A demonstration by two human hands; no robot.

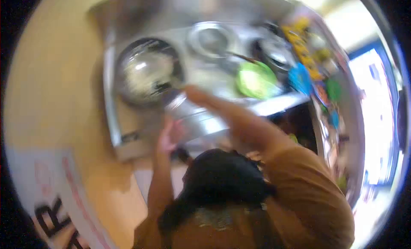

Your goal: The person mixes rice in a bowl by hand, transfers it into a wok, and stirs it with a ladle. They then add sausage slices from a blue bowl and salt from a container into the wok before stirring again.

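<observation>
My right hand (195, 95) reaches forward to the near right edge of a dark round pan (123, 80). Its fingers look closed at the end of a blurred grey and whitish object (174, 99), whose kind I cannot make out. Inside the pan lies a pale, whitish food (143, 73), with a dark shape near its lower right side. My left hand (171, 134) is lower, near the counter's front edge, palm partly showing and fingers apart. It appears to hold nothing. Motion blur smears both hands.
On the metal counter (201, 75) are a round metal vessel (212, 39), a bright green bowl (256, 80) and a dark pot (274, 52). A blue item (299, 79) and yellow packets (302, 43) stand at the right. Left is a yellowish wall (55, 77).
</observation>
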